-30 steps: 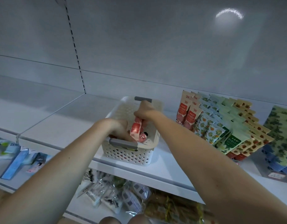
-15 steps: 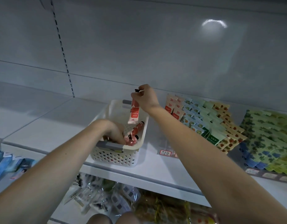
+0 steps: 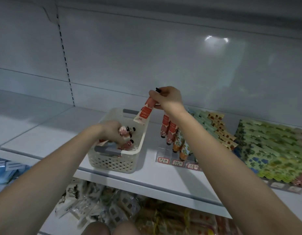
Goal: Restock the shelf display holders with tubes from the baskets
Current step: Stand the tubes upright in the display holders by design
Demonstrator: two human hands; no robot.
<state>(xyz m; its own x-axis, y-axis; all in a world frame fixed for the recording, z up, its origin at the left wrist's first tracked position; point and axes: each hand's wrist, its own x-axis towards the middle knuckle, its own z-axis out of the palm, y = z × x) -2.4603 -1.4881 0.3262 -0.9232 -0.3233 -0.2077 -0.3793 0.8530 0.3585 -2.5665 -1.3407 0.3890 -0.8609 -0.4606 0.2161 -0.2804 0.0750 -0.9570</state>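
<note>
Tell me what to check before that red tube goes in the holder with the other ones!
1. Right hand grips the red tube near its cap: ok.
2. Red tube lifted above the basket: ok.
3. Cap pointing down like the shelved red tubes: not ok, the cap is up.
4. Free space in the clear holder in front of them: looks ok.
5. Left hand holds the spare tubes over the basket: ok.
6. Holder rows behind the right forearm: cannot tell, hidden.
</note>
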